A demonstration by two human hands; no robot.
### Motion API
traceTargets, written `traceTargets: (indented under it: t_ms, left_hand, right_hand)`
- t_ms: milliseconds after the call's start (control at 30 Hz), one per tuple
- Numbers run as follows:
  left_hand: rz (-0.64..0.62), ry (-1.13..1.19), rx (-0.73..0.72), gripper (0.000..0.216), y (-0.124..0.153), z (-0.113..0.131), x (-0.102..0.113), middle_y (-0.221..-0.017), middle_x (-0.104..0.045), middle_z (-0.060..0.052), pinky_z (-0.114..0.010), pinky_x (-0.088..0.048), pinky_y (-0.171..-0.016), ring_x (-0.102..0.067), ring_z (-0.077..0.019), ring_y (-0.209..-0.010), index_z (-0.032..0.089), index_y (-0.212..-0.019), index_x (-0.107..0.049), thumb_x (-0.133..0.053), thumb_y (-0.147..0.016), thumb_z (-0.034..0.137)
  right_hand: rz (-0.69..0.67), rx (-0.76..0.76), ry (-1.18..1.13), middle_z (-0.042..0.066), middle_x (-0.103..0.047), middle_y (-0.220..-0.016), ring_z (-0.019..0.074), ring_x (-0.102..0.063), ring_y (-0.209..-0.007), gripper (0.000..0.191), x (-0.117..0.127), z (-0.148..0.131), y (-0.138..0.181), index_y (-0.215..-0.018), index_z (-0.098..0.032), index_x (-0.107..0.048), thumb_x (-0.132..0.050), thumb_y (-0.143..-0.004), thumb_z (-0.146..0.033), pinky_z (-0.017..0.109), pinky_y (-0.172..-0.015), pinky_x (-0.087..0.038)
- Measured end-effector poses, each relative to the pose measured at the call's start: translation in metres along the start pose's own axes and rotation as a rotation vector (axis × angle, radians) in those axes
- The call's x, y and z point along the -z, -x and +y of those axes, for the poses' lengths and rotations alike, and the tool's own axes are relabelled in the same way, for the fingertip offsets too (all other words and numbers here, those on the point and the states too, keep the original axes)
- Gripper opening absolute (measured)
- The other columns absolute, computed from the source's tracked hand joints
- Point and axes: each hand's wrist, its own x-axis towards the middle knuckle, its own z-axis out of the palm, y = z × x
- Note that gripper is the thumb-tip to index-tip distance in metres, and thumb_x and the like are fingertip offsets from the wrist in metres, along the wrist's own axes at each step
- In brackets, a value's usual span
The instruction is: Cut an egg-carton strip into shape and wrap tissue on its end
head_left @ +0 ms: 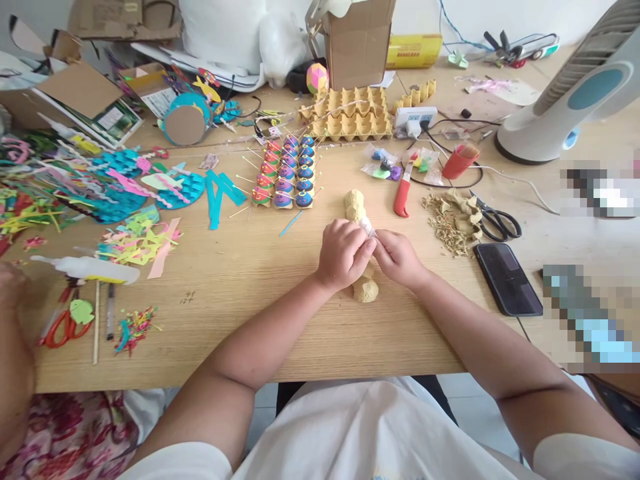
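My left hand and my right hand meet above the table, both closed. Their fingertips pinch a small whitish packet that looks like clear plastic; its contents are hidden by the fingers. Beneath my hands lies a strip of tan egg carton, its middle covered and its rounded near cup showing below. A red-handled knife rests just beyond my right hand. Left of the strip, painted egg-carton caterpillars stand in three rows, in red, purple and blue, with stick feelers.
Carton scraps, black scissors and a phone lie to the right. Bags of coloured clay and egg trays sit behind. A glue bottle and paper strips are left, near another person's arm.
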Motion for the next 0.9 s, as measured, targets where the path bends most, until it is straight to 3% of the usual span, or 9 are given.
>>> traceTargets:
  t_ms: [167, 333, 467, 667, 900]
  left_hand:
    - [0.032, 0.015, -0.041, 0.043, -0.001, 0.001, -0.002, -0.08, -0.063, -0.007, -0.041, -0.039, -0.082, -0.054, -0.0245, -0.085, 0.025, -0.079, -0.049, -0.034, -0.117, 0.037]
    - [0.02, 0.337, 0.016, 0.04, -0.005, 0.001, -0.006, -0.075, -0.057, -0.003, -0.037, -0.042, -0.076, -0.053, -0.0205, -0.078, 0.025, -0.078, -0.045, -0.037, -0.117, 0.033]
    - [-0.05, 0.624, 0.188, 0.044, -0.007, 0.002, -0.007, -0.076, -0.055, -0.001, -0.034, -0.043, -0.074, -0.052, -0.0172, -0.076, 0.024, -0.078, -0.046, -0.043, -0.117, 0.045]
    - [-0.097, 0.867, 0.455, 0.056, -0.004, 0.006, -0.01, -0.073, -0.048, 0.002, -0.031, -0.04, -0.068, -0.047, -0.0146, -0.071, 0.023, -0.077, -0.05, -0.052, -0.108, 0.07]
    - [-0.077, 0.97, 0.572, 0.062, -0.003, 0.009, -0.012, -0.072, -0.045, 0.002, -0.029, -0.04, -0.064, -0.043, -0.0142, -0.07, 0.023, -0.074, -0.048, -0.059, -0.1, 0.078]
  right_hand:
    - [0.019, -0.034, -0.142, -0.003, -0.048, -0.065, 0.0126, -0.042, -0.059, 0.055, 0.001, -0.008, 0.0, -0.075, -0.023, -0.048, -0.044, -0.112, -0.063, 0.03, -0.061, -0.038]
    - [-0.007, -0.04, -0.222, -0.002, -0.048, -0.063, 0.0114, -0.041, -0.058, 0.059, 0.008, -0.015, -0.003, -0.07, -0.022, -0.049, -0.05, -0.11, -0.065, 0.029, -0.06, -0.038]
    - [0.0, -0.073, -0.319, -0.003, -0.047, -0.059, 0.0106, -0.041, -0.055, 0.062, 0.008, -0.015, -0.006, -0.066, -0.022, -0.05, -0.054, -0.108, -0.067, 0.028, -0.058, -0.038]
    - [0.03, -0.111, -0.391, -0.003, -0.046, -0.056, 0.0097, -0.039, -0.054, 0.065, 0.004, -0.014, -0.007, -0.063, -0.022, -0.051, -0.061, -0.104, -0.071, 0.027, -0.055, -0.035]
    - [0.053, -0.202, -0.488, -0.004, -0.039, -0.055, 0.0111, -0.038, -0.057, 0.07, -0.002, -0.016, -0.007, -0.06, -0.023, -0.047, -0.067, -0.094, -0.08, 0.028, -0.055, -0.036]
